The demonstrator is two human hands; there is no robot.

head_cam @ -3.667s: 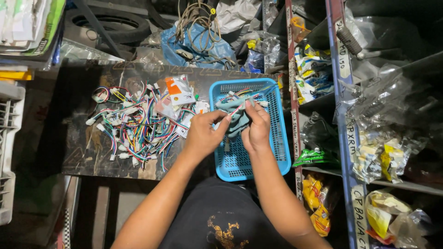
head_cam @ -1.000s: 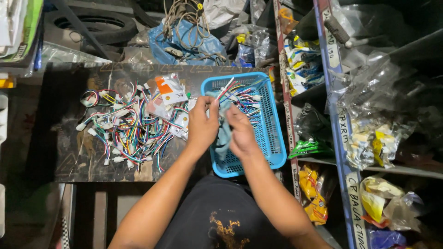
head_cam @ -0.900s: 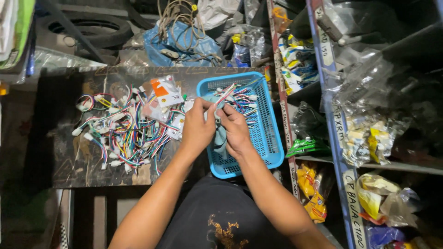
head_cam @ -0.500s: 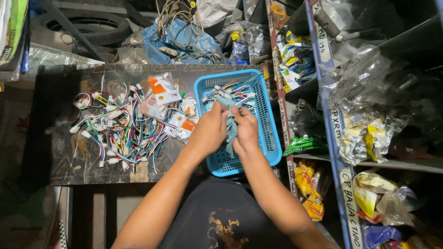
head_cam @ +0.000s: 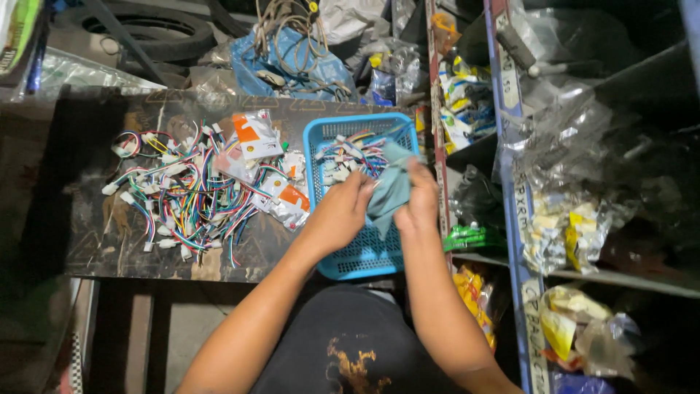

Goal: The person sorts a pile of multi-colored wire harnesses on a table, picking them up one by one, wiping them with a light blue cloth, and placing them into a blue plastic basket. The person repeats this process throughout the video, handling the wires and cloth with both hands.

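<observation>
Over a blue plastic basket (head_cam: 321,138), my left hand (head_cam: 337,215) and my right hand (head_cam: 419,206) both grip a grey-green cloth (head_cam: 390,191). The cloth is bunched between the fingers and hides whatever may be wrapped in it. Inside the basket's far half lie several short wire harnesses (head_cam: 350,152) with white plug connectors. To the left, on the dark worn table (head_cam: 95,241), a large pile of the same multicoloured wire harnesses (head_cam: 186,193) spreads out beside small orange-and-white foil packets (head_cam: 251,135).
A blue bag with coiled cables (head_cam: 288,55) and a rubber tyre (head_cam: 153,29) lie beyond the table. On the right, shelving (head_cam: 510,182) is packed with bagged parts (head_cam: 569,226). My dark-shirted lap (head_cam: 350,343) sits below the table's near edge.
The view drifted left, so table and basket sit further right. My hands stayed over the basket, working the cloth; a harness held up about a second ago is no longer visible.
</observation>
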